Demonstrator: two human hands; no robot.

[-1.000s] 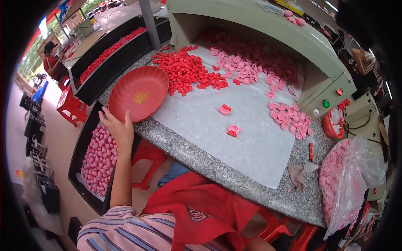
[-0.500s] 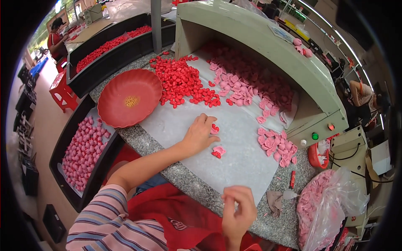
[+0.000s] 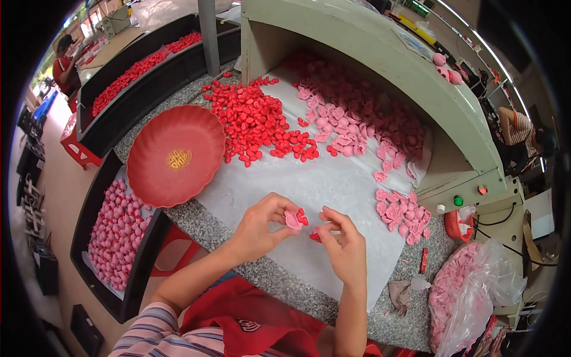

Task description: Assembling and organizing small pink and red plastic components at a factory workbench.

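Above the white sheet (image 3: 285,181), my left hand (image 3: 259,229) pinches a thin pink cup-shaped piece (image 3: 293,221) with a red rounded piece on its far side. Close by on the right, my right hand (image 3: 346,247) is closed at the fingertips on a small red and pink piece (image 3: 316,235), mostly covered by the fingers. A small gap separates the two held pieces. Beyond the hands lie a heap of glossy red pieces (image 3: 247,116) and a spread of pink cup-shaped pieces (image 3: 339,122).
A fluted red plate (image 3: 148,149) sits at the left. Black trays hold red pieces (image 3: 131,74) and pink-red balls (image 3: 118,238). A green metal hood (image 3: 369,30) stands over the far side. At right are a pink pile (image 3: 404,215), a red marker (image 3: 424,260) and a plastic bag (image 3: 470,291).
Both pink-and-red pieces have left the sheet and are in my hands, one in each. My right hand has come up from the near edge toward my left.
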